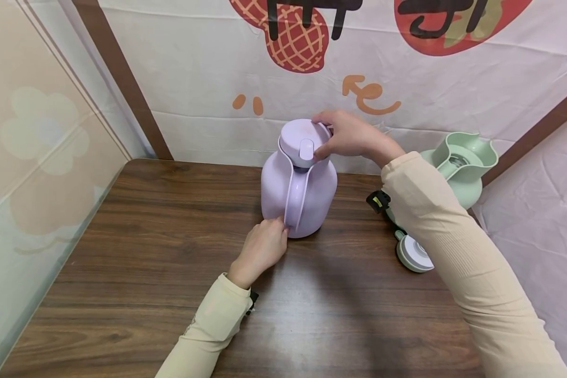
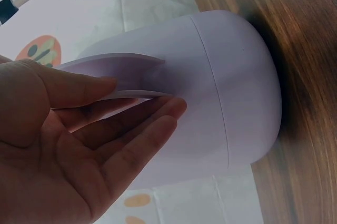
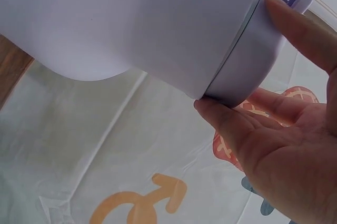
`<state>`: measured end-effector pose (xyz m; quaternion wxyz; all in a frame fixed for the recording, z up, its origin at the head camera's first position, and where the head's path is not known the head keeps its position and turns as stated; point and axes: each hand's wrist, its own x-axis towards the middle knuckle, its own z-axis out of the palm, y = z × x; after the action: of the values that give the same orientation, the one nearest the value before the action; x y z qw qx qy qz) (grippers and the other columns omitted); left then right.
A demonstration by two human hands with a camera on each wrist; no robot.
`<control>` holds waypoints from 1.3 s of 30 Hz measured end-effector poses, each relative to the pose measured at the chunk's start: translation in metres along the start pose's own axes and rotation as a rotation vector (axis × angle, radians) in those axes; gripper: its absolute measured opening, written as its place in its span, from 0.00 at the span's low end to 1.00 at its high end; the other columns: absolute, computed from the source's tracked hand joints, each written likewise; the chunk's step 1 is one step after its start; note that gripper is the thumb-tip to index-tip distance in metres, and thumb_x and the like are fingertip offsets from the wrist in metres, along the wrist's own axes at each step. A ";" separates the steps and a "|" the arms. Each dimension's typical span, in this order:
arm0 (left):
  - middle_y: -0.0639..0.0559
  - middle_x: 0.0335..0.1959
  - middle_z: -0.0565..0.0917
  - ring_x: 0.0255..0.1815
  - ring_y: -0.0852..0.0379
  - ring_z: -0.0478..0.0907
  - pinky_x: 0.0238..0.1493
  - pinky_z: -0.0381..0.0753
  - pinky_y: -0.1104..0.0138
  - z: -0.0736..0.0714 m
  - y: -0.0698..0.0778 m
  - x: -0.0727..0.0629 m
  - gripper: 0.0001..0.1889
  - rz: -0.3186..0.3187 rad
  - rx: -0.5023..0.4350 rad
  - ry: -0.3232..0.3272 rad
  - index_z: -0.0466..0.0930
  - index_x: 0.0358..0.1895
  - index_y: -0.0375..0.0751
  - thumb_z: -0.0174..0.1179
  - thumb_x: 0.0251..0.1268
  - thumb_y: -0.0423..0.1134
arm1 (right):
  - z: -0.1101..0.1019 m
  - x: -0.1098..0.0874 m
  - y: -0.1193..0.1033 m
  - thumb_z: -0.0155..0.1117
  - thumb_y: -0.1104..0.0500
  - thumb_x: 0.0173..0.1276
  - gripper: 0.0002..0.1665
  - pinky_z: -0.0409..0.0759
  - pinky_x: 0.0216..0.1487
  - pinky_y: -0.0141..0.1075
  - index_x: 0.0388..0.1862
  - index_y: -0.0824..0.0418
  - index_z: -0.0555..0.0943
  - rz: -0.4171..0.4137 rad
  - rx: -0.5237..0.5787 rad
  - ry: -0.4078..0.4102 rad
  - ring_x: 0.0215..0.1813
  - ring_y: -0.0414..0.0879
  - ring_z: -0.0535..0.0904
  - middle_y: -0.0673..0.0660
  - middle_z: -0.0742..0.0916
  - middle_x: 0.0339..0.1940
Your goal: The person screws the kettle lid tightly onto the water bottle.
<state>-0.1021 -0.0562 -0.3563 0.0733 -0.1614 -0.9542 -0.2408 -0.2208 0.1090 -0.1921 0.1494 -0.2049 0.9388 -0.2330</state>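
Left hand (image 1: 261,247): thumb and fingers are pinching the low end of the handle (image 1: 295,202), the thumb lying along one edge and the fingers reaching past it toward the body. Right hand (image 1: 352,136): thumb and fingers are gripping the lid (image 1: 295,131), the thumb pressing the near rim just beside the tab (image 1: 306,149), other fingers curving round the far rim.

Directly between right thumb and fingers, the lid is sitting on the neck of the lilac jug (image 1: 273,184), a thin dark seam showing beneath it. Whether it is locking, cannot tell. The jug is standing upright just ahead of the left fingertips and below the right ones, its handle facing the person.

Farther out, to the right of the right fingers and partly hiding behind that sleeve (image 1: 453,252), a green jug (image 1: 470,191) is standing, mouth facing up. Nearer the person than the right fingers, the green lid (image 1: 413,255) is lying white underside up, near that jug. Under everything the wood table (image 1: 146,236) is spreading; beyond both hands a printed cloth (image 1: 193,68) is hanging.
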 end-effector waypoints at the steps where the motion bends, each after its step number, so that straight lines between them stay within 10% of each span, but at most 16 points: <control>1: 0.38 0.22 0.80 0.25 0.39 0.79 0.25 0.75 0.51 0.000 0.000 0.000 0.05 -0.001 -0.001 0.000 0.75 0.26 0.31 0.57 0.57 0.30 | 0.000 0.000 0.000 0.68 0.62 0.53 0.40 0.66 0.56 0.42 0.65 0.64 0.64 0.003 0.003 0.000 0.55 0.52 0.68 0.62 0.72 0.60; 39: 0.39 0.22 0.79 0.25 0.39 0.79 0.25 0.74 0.52 -0.002 0.001 -0.002 0.05 0.010 0.006 0.015 0.74 0.26 0.31 0.57 0.57 0.30 | -0.001 0.001 0.003 0.70 0.59 0.52 0.43 0.66 0.53 0.42 0.66 0.63 0.63 -0.024 -0.011 -0.027 0.54 0.51 0.68 0.60 0.74 0.56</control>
<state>-0.0997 -0.0568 -0.3545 0.0820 -0.1641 -0.9536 -0.2387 -0.2235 0.1114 -0.1930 0.1582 -0.2203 0.9355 -0.2265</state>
